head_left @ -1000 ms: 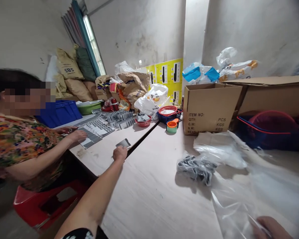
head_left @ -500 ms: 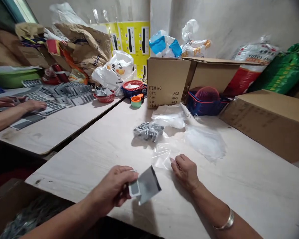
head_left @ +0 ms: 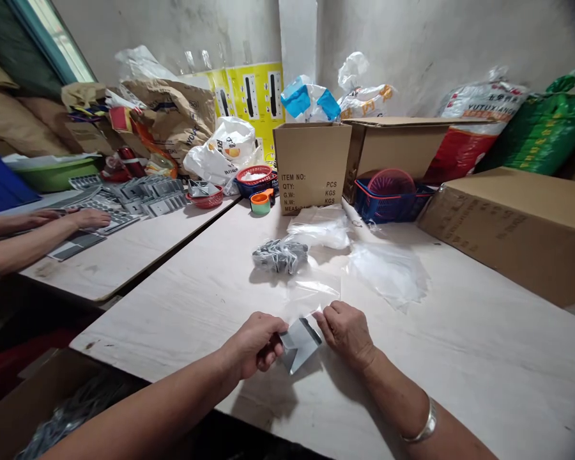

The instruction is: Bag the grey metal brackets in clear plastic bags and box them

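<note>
Left hand and right hand have come together — left fingers pinch a gray card, right fingers pinch a clear bag at the card's 1 o'clock.

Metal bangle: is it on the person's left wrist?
No, the metal bangle is on the arm of the right hand, and the arm of the left hand shows no bangle.
</note>
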### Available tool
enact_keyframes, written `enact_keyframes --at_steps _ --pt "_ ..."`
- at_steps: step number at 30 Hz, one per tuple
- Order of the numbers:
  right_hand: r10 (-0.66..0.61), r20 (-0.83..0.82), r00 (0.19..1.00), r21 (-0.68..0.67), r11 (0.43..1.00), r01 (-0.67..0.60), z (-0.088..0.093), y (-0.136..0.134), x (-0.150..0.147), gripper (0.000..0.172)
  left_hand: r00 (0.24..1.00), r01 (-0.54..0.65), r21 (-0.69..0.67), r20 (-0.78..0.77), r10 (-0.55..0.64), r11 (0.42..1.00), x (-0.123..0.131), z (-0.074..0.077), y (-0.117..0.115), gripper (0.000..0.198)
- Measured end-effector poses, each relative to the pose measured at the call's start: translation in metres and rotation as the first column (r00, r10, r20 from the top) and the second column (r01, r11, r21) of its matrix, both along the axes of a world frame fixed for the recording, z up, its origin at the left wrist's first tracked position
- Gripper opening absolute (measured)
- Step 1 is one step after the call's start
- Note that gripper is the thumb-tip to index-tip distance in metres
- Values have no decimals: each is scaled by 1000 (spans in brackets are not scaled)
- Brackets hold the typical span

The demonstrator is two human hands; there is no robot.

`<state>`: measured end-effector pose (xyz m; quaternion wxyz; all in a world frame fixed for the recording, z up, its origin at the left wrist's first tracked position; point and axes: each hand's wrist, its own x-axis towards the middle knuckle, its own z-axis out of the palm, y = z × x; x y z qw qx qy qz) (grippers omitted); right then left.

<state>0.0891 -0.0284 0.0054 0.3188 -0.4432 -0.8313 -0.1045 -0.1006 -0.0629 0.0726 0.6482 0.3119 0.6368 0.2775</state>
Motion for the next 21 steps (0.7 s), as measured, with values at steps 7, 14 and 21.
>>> enact_keyframes --at_steps 7,14,21 --pt "157 -28 987 21 988 -156 7 0 2 47 991 -123 -13 52 124 992 -6 -2 8 18" --pt "237 -43 971 27 971 -236 7 -2 1 48 964 -223 -40 137 226 974 -5 5 8 21" --pt "302 70 951 -31 953 -301 10 -9 -4 37 946 -270 -19 183 269 963 5 7 5 21"
